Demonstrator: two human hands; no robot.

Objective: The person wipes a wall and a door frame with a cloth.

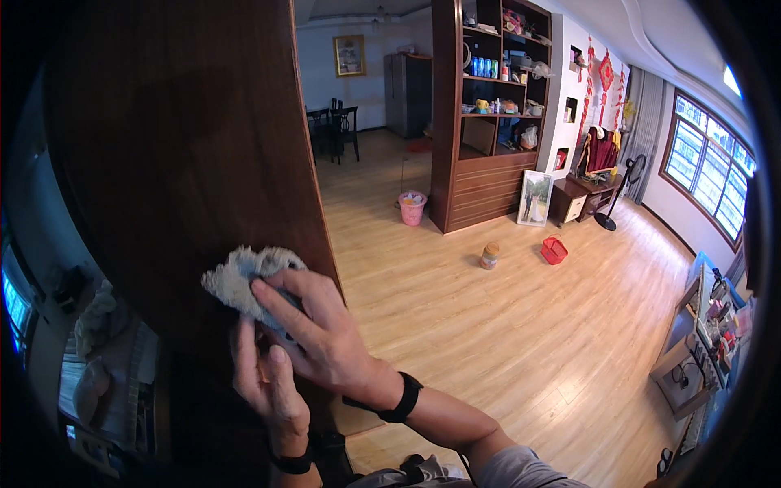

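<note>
A crumpled, fluffy grey-white cleaning cloth (240,285) is bunched up in front of a tall dark brown wooden door (187,138). My right hand (325,329), with a black band at the wrist, grips the cloth from its right side, thumb and fingers pressed into it. Just below, my left hand (272,394) meets the cloth's lower part with its fingers curled upward, close against the right hand. Its fingertips are partly hidden there. Whether the cloth touches the door's surface is hard to tell.
On the wooden floor stand a pink bin (412,209), a lidded jar (489,256) and a red basket (554,250). Past them are a shelf unit (492,191), a framed photo (534,199) and a black fan (608,220). A cluttered table (687,378) lines the right side.
</note>
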